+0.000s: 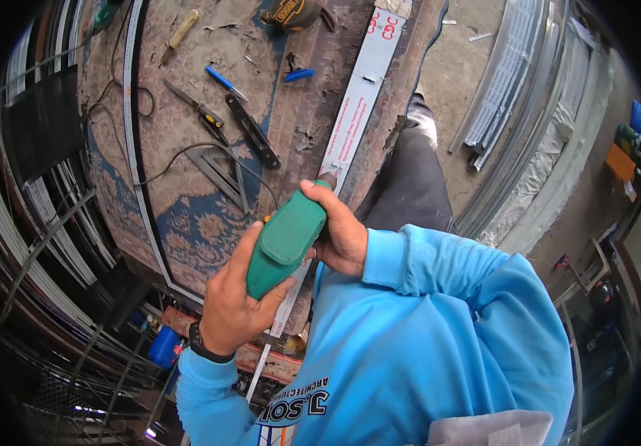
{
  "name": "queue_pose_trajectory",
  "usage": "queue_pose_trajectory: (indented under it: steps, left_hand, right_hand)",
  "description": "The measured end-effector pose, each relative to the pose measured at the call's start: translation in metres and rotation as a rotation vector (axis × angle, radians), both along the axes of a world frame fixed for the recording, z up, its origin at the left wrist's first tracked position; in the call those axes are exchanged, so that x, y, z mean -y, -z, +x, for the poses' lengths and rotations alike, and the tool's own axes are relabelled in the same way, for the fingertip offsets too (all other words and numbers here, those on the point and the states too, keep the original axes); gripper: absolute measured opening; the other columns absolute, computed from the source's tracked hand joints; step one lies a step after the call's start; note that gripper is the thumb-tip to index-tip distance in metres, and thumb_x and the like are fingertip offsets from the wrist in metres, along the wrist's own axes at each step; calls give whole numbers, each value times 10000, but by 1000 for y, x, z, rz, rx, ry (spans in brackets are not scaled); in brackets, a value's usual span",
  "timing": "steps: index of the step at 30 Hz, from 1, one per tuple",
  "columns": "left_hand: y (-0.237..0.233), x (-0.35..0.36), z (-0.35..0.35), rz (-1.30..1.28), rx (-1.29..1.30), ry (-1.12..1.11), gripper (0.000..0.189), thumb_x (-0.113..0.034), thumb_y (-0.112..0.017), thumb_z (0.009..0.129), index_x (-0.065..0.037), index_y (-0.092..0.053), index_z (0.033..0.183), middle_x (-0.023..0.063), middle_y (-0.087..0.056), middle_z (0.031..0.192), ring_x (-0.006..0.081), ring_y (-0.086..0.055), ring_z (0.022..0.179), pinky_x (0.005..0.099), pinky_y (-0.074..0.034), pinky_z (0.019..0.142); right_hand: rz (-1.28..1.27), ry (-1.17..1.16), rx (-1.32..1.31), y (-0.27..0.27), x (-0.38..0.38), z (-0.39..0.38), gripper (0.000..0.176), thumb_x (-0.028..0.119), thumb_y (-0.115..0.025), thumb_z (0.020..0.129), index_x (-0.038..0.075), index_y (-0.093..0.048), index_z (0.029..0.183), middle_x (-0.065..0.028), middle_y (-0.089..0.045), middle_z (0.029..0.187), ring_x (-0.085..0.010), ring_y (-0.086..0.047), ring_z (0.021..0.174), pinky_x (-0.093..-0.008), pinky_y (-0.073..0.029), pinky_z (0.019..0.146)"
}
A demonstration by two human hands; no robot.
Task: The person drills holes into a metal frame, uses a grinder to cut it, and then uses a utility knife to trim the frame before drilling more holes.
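My left hand (233, 301), with a dark band on its wrist, is wrapped round the back end of a green power drill (285, 241). Around the front part of the drill's body closes my right hand (344, 236), its thumb on top; the lower fingers are partly hidden. The drill's nose points away from me onto a long metal profile (369, 89) covered in pale film with red print. Whether a bit touches the metal is too small to tell. A thin dark cable runs left from near the drill.
On the carpet-covered bench (187, 230) lie a set square (220, 178), a black folding tool (252, 132), a blue pen (225, 82), a knife-like tool (196, 104) and a wooden-handled tool (179, 36). Long profiles (506, 82) lie on the floor to the right; racked lengths fill the left.
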State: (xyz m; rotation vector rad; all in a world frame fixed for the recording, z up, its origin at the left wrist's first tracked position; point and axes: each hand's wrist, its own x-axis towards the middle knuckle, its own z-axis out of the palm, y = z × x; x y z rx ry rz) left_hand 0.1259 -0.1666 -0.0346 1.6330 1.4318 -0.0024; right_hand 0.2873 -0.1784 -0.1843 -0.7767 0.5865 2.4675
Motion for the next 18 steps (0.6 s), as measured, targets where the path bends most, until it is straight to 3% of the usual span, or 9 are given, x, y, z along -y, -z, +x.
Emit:
queue_pose_trajectory:
  steps: [18]
  left_hand:
    - [6,-8,6,17,-34,32,803,-145,-840,877,25,-403,1529,275,-680,1293,444,-715,1128,457,-603,886]
  right_hand:
    - [-14,30,33,6,0,-2,535,689,-613,941,163,-639,1038,-19,-678,918,-150,-634,817,-312,-409,589]
